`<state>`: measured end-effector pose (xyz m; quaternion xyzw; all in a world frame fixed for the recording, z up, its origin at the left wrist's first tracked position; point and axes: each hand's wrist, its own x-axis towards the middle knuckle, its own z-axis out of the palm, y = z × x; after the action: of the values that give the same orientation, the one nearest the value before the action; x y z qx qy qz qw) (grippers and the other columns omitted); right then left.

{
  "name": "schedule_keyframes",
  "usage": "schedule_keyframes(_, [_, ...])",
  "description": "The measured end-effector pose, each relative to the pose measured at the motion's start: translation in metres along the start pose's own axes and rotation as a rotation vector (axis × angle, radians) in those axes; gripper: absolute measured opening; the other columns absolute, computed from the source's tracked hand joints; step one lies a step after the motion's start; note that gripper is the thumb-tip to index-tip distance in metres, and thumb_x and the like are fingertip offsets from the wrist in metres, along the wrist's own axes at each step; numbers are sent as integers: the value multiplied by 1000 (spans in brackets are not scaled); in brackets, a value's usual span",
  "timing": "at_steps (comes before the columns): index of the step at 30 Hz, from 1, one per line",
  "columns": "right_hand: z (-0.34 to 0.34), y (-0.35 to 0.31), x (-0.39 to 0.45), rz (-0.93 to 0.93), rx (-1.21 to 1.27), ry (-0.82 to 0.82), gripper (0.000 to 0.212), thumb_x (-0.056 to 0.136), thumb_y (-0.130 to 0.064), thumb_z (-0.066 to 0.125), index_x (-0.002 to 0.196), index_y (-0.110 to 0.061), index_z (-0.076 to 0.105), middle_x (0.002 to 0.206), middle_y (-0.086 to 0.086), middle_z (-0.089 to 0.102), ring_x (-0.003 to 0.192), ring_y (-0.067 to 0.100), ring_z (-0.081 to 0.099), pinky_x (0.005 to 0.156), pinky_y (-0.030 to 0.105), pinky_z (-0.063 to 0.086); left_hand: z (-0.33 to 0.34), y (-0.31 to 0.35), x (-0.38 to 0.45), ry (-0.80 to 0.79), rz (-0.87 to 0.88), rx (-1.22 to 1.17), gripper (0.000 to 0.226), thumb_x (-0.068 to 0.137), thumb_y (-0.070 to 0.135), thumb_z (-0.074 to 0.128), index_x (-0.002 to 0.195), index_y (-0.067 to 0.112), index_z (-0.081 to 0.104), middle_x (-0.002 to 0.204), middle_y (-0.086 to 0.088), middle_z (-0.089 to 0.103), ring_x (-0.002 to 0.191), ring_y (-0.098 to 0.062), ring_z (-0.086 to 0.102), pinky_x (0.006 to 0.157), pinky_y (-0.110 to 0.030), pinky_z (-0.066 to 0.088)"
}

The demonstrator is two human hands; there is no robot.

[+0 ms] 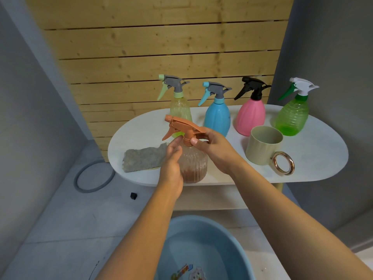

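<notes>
White oval surface (314,142) against wood slats — the orange spray bottle (194,164) stands at its front edge, left hand (172,158) wrapped round the body, right hand (214,149) pinching the orange collar under the trigger head.

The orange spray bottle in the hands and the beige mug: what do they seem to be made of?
The orange spray bottle looks plastic: translucent ribbed body showing liquid, opaque matte trigger head. The beige mug is probably ceramic, perhaps plastic: smooth matte wall, shiny gold-coloured ring handle.
</notes>
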<state>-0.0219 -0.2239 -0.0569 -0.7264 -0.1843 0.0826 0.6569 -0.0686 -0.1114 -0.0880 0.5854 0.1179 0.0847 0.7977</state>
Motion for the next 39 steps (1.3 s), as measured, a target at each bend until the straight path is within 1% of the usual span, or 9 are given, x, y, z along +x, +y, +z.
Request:
schedule_keyframes(6, [-1, 0, 5, 28, -63, -60, 18, 94, -13, 54, 110, -15, 63, 108, 1, 66, 104, 14, 60, 98, 27, 42, -5, 2, -1, -76, -17, 4, 39, 98, 15, 38, 126, 40, 48, 141, 4, 44, 132, -17, 37, 104, -38, 31])
schedule_keyframes(10, [6, 0, 4, 15, 5, 18, 18, 90, -4, 59, 103, -13, 66, 98, 4, 68, 85, 3, 64, 83, 12, 48, -10, 3, -2, -145, -19, 41, 39, 100, 15, 37, 127, 43, 43, 146, 8, 39, 137, -14, 31, 114, -42, 21])
schedule_keyframes(15, [11, 0, 3, 38, -22, 128, 17, 86, -5, 65, 101, -10, 71, 94, 3, 70, 91, 12, 64, 92, 26, 48, -9, 3, -4, -175, -26, 105, 45, 102, 16, 37, 139, 40, 35, 152, 9, 30, 135, -7, 27, 110, -33, 19])
schedule_keyframes(20, [20, -5, -3, 37, -158, 228, 23, 85, -13, 68, 107, -9, 71, 99, 4, 72, 89, 9, 62, 84, 21, 45, -11, 2, -4, -174, -26, 173, 45, 103, 23, 36, 142, 44, 30, 155, 11, 25, 142, -11, 20, 106, -33, 20])
schedule_keyframes(23, [15, -5, -11, 29, -68, 149, 23, 86, -14, 67, 109, -15, 70, 98, -3, 70, 85, -2, 60, 83, 19, 40, -18, 4, -4, -214, -36, 188, 53, 100, 24, 41, 145, 45, 22, 156, 12, 20, 144, -11, 15, 109, -32, 18])
schedule_keyframes(27, [0, 10, -19, 152, -215, 84, 50, 90, -35, 60, 137, -24, 47, 137, -4, 50, 122, 11, 47, 99, 27, 35, -35, 2, 1, -265, -137, 365, 87, 87, 24, 66, 149, 42, 7, 156, 10, 20, 142, -17, 22, 117, -44, 20])
schedule_keyframes(32, [-1, 20, -27, 403, -111, 12, 64, 89, -56, 49, 146, -38, 26, 145, 0, 42, 123, 25, 49, 98, 41, 47, -35, -2, 2, -200, -71, 583, 87, 77, 26, 77, 145, 36, 24, 141, 5, 45, 130, -20, 43, 108, -42, 39])
schedule_keyframes(36, [3, 15, -27, 395, -88, 68, 59, 89, -55, 50, 140, -31, 36, 138, 5, 48, 116, 25, 53, 87, 39, 54, -29, 4, -5, -129, 23, 567, 75, 77, 21, 78, 138, 33, 36, 125, 10, 52, 117, -14, 49, 95, -31, 46])
schedule_keyframes(39, [11, 2, -15, 353, -56, 64, 53, 88, -56, 51, 130, -25, 42, 131, 8, 53, 113, 25, 56, 83, 38, 56, -37, 21, 1, -87, 75, 526, 74, 75, 19, 79, 136, 30, 40, 129, 5, 55, 118, -18, 52, 97, -40, 49])
